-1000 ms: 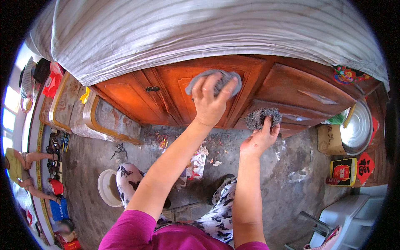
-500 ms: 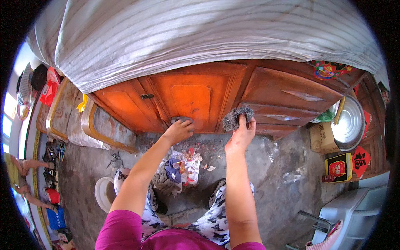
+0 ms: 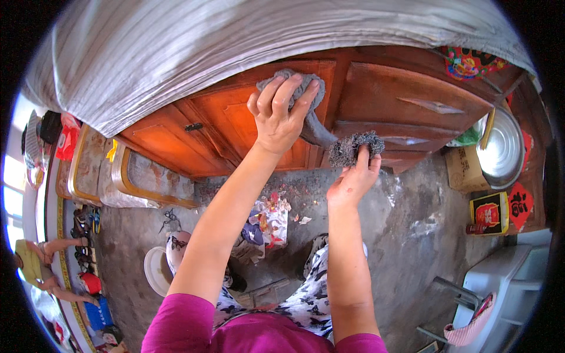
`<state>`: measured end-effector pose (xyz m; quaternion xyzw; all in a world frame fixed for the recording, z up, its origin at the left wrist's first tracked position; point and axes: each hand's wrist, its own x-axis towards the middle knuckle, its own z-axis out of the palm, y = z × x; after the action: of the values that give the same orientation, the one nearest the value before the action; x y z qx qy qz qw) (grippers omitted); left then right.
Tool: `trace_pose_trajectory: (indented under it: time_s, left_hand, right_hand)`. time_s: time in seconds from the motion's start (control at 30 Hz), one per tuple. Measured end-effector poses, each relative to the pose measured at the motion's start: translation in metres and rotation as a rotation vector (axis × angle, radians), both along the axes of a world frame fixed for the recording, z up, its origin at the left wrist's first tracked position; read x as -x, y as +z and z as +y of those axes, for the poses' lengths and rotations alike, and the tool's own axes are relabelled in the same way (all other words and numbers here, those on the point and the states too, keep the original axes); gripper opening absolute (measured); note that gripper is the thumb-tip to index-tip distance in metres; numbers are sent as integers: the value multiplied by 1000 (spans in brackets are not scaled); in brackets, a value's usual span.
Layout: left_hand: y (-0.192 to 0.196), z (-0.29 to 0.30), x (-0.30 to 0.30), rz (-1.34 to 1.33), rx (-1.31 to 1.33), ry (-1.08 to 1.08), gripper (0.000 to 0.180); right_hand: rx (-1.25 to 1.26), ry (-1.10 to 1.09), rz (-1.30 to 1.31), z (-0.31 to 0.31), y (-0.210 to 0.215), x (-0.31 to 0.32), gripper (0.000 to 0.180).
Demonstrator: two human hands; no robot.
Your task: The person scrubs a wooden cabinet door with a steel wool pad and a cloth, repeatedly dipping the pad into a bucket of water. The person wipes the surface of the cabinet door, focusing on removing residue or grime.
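My left hand (image 3: 278,120) presses a grey cloth (image 3: 312,94) against the upper part of an orange-brown wooden cabinet door, its fingers bent over the cloth. A tail of the cloth hangs down toward my right hand. Lower and to the right, my right hand (image 3: 353,179) pinches a dark steel wool scrubber (image 3: 347,152) in front of the cabinet's drawers. The wooden cabinet (image 3: 406,97) has a panelled door with a dark latch (image 3: 193,126) at left and drawers with pale diamond-shaped handle plates at right.
A striped sheet (image 3: 194,47) drapes over the cabinet top. Scraps and rags (image 3: 268,220) lie on the floor between my feet, near a white bucket (image 3: 154,270). Wooden-armed seating (image 3: 150,176) stands left; a cardboard box (image 3: 462,169) and metal basin (image 3: 500,147) right. Another person (image 3: 35,265) is at far left.
My left hand has moved up and right across the door with the cloth, which now shows more fully. My right hand has shifted slightly up and right with the scrubber.
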<state>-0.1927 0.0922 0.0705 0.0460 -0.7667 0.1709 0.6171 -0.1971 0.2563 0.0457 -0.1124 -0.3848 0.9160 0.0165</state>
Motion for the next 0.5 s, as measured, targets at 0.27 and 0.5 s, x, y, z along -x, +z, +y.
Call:
trace_pose_trajectory:
  time_s: [0.27, 0.5]
  left_hand:
    - [-69, -5, -6, -111, 69, -27, 44]
    - [-90, -10, -25, -476, 112, -145, 50]
  right_hand:
    - [-1, -3, 5, 1, -2, -5, 16]
    - [-17, -19, -22, -7, 1, -5, 19]
